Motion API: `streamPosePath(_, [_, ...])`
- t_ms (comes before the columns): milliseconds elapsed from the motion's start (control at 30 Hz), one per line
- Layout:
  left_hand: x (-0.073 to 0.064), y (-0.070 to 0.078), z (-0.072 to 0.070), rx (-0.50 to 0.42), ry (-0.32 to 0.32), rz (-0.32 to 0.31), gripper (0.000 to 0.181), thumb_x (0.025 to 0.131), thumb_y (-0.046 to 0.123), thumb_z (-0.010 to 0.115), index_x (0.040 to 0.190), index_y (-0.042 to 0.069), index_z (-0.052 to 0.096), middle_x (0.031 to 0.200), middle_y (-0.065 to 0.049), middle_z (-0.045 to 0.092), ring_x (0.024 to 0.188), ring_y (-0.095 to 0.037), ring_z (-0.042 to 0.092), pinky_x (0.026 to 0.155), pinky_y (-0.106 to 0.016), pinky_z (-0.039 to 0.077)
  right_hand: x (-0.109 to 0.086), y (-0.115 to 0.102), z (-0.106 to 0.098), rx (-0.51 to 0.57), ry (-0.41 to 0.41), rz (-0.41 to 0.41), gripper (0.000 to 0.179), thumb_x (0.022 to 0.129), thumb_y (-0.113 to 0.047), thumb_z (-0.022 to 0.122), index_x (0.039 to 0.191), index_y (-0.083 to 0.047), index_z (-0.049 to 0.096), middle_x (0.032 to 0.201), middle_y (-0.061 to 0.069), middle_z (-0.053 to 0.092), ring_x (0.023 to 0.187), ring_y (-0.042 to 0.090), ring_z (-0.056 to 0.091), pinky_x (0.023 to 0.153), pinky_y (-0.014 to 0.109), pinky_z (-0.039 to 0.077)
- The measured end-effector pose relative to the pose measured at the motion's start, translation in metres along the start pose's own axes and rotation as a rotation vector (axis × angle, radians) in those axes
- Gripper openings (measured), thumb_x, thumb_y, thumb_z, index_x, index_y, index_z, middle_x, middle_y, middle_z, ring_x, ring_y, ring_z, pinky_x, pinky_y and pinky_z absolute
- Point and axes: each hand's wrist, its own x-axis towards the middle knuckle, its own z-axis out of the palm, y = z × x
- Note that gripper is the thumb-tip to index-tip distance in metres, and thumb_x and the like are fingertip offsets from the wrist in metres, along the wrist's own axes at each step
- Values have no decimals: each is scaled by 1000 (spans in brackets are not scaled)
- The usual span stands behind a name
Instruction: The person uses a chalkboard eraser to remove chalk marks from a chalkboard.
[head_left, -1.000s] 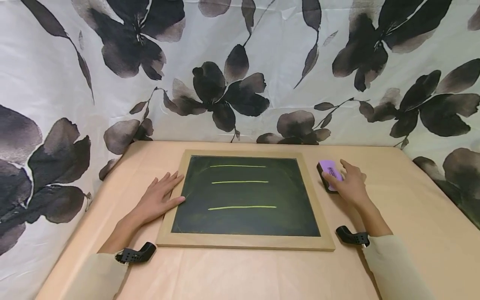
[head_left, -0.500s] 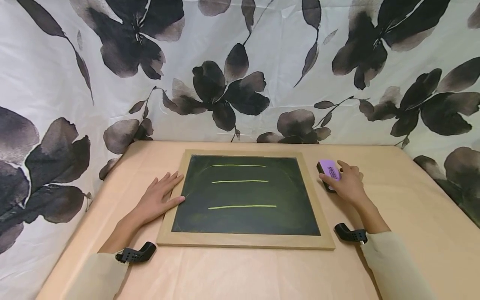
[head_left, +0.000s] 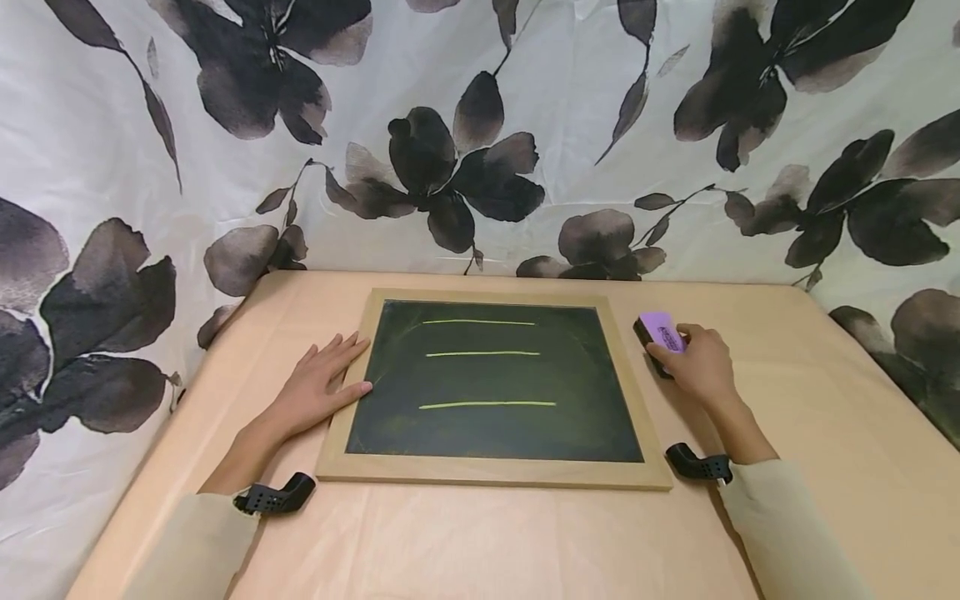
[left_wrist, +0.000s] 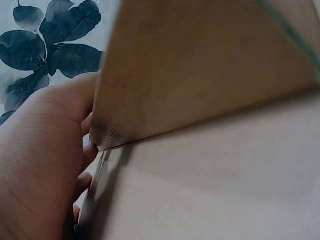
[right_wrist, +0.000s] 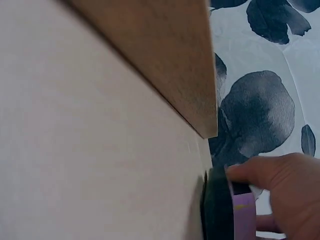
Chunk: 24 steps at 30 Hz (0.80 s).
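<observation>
A small chalkboard (head_left: pixel 491 433) with a pale wooden frame lies on the table, marked with 3 yellow chalk lines. My left hand (head_left: pixel 315 387) rests with fingers spread against its left edge, the thumb and fingertips on the frame. To the right of the board, my right hand (head_left: pixel 705 367) grips a board eraser (head_left: pixel 662 333) with a purple top and a dark felt base. In the right wrist view the thumb presses one side of the eraser (right_wrist: pixel 244 215), and a finger shows on its other side.
Peach-coloured cloth covers the table (head_left: pixel 480 542). Behind it and along the sides hangs a white curtain (head_left: pixel 585 167) with dark flowers. A black wrist device (head_left: pixel 276 495) sits on the left arm and another black device (head_left: pixel 699 463) on the right.
My right thumb and fingers have closed round the eraser, which has turned slightly. My left hand stays at the board's edge. The head view has tipped down a little.
</observation>
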Motion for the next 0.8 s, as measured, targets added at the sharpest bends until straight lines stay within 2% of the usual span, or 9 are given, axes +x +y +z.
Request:
streamPosePath(167, [0,2,-1,5,-3,-6,75,91,50,59,151,12,33,154,-16,26,142,-37,16,110,-60,5,1,-13,-8,53,14,-75,61,90,-29,66,128,16,48,107,35,56,92,45,55,72,51,48])
streamPosePath(300, [1,2,-1,10,2,-3,75,91,49,59,151,12,33,154,-16,26,142,-38,16,110,-60,5,4,-34,-8,89,-75,-192,61,90,-29,67,132,11,48,114,31,56,97,44,57,73,53,52])
streamPosePath(467, [2,1,0,3,-2,-8,75,91,49,59,151,13,33,155,-14,26,143,-36,15,111,-59,4,18,-60,-1,41,-153,-322,57,87,-25,72,130,7,53,112,26,57,96,39,57,75,50,49])
streamPosePath(600, [1,0,0,-1,1,-14,75,91,50,59,151,13,33,154,-15,27,143,-36,15,111,-58,4,31,-75,10,8,-193,-373,56,85,-23,73,129,8,55,110,25,58,96,37,56,78,50,47])
streamPosePath(800, [1,1,1,-13,5,-18,74,91,48,60,151,13,33,153,-17,29,142,-37,15,111,-59,4,40,-92,26,-31,-223,-401,56,83,-22,75,127,9,57,106,23,58,93,34,53,79,47,45])
